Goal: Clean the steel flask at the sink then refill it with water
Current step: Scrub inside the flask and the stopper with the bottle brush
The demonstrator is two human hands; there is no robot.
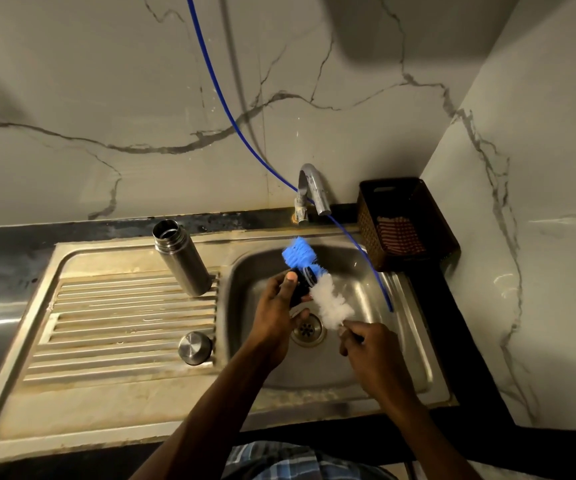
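The open steel flask (181,258) stands upright on the sink's ribbed drainboard (113,327), left of the basin. Its round steel cap (195,348) lies near the drainboard's front right corner. Over the basin (376,327), my left hand (277,317) grips a small dark stopper part (302,280). My right hand (369,351) holds the handle of a bottle brush, whose white bristles (331,303) and blue tip (298,254) press against the dark part. The brush looks blurred.
A chrome tap (310,188) rises at the basin's back edge. A thin blue hose (231,116) runs down the marble wall into the basin. A dark woven basket (404,220) sits in the right corner. The drain (309,329) lies below my hands.
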